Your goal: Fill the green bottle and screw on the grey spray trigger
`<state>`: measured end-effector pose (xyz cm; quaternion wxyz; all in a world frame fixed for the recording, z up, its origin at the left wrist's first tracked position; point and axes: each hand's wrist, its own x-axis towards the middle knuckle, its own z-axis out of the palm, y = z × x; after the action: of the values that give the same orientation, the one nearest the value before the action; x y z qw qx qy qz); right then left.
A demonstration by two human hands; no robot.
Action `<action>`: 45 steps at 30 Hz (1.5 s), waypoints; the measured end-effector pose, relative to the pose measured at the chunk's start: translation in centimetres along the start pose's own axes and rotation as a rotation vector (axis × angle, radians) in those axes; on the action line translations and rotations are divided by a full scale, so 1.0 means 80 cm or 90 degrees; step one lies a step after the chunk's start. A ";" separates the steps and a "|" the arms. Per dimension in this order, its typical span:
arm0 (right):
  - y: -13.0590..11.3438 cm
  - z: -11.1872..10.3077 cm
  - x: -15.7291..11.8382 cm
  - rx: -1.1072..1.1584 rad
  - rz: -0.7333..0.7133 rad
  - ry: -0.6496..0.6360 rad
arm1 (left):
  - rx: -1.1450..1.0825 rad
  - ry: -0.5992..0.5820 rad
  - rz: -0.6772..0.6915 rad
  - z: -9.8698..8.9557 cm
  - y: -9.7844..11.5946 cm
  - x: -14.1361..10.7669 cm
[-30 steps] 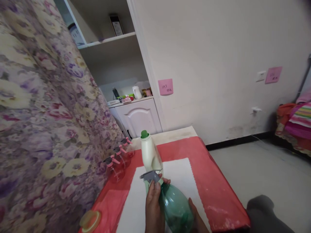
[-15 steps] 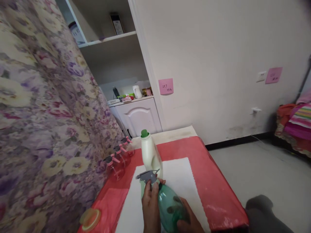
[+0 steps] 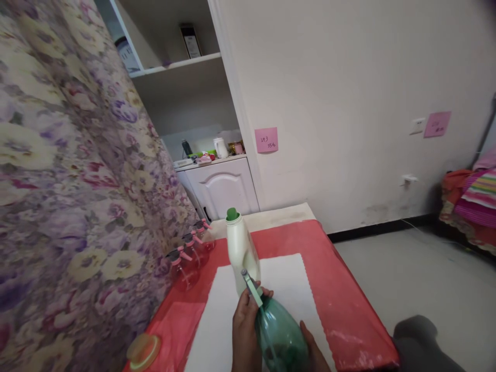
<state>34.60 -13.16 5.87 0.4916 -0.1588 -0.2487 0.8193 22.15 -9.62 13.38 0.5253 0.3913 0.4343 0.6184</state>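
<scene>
A translucent green spray bottle [image 3: 281, 333] is tilted between my two hands over the white cloth. My left hand [image 3: 248, 323] is closed around its neck and the grey-and-pale-green spray head [image 3: 253, 292]. Against the bottle's lower right side rests my right hand [image 3: 313, 349], its fingers curled round and partly hidden behind the body. Just beyond the spray head stands a cream-white jug [image 3: 242, 250] with a handle and a green piece [image 3: 232, 213] in its open mouth.
Several clear spray bottles with pink triggers [image 3: 185, 268] stand along the left edge by the floral curtain [image 3: 96, 206]. A yellowish round lid [image 3: 143, 351] lies front left. The white cloth [image 3: 287, 271] covers part of the red tabletop [image 3: 349, 310]. A wall [image 3: 341, 103] rises behind.
The green bottle has been turned about its length in my hands, so the spray head now points away instead of left. My left hand has shifted slightly right. The jug stays put.
</scene>
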 end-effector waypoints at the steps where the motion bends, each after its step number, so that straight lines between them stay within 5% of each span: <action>1: -0.001 0.001 0.000 -0.001 -0.005 0.000 | -0.004 0.005 0.010 -0.003 -0.001 0.001; 10: 0.006 0.005 -0.003 -0.041 -0.096 0.013 | 0.062 0.043 0.017 -0.004 0.011 -0.006; 18: -0.005 0.008 -0.009 -0.035 -0.066 0.002 | -0.026 -0.037 -0.022 0.005 0.006 -0.008; 26: -0.001 0.012 0.002 -0.031 -0.061 -0.017 | 0.046 0.022 0.013 -0.005 0.012 -0.005; 36: 0.003 0.005 -0.007 -0.035 -0.044 -0.015 | 0.051 -0.022 0.009 0.006 0.012 -0.010; 45: 0.025 -0.013 -0.001 -0.060 -0.064 -0.004 | 0.115 -0.076 0.038 -0.025 -0.002 -0.022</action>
<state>33.69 -13.75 3.84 0.5233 -0.1668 -0.2959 0.7816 20.56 -11.62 12.58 0.4942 0.4860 0.4440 0.5678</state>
